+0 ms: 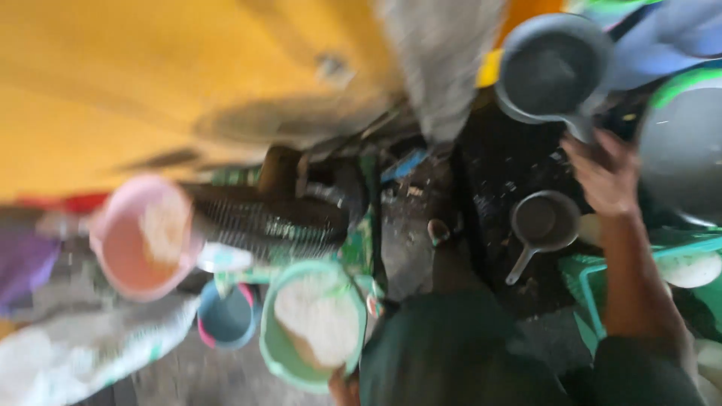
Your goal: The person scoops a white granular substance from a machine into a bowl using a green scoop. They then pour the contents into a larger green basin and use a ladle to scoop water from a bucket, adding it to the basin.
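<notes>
One right hand (605, 177) gripping grey pan (553, 68), green bowl (312, 327) near left hand (342, 387)

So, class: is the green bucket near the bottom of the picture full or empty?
Partly full. The green bucket holds a pale, whitish mass below its rim; blur hides what it is.

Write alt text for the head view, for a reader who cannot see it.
Blurred downward view: the person's right hand reaches up to the handle of a dark grey dipper, with a smaller dark saucepan below it on wet dark ground. At lower left sit a green bucket and a pink bucket, both holding something pale, before a yellow wall.
</notes>
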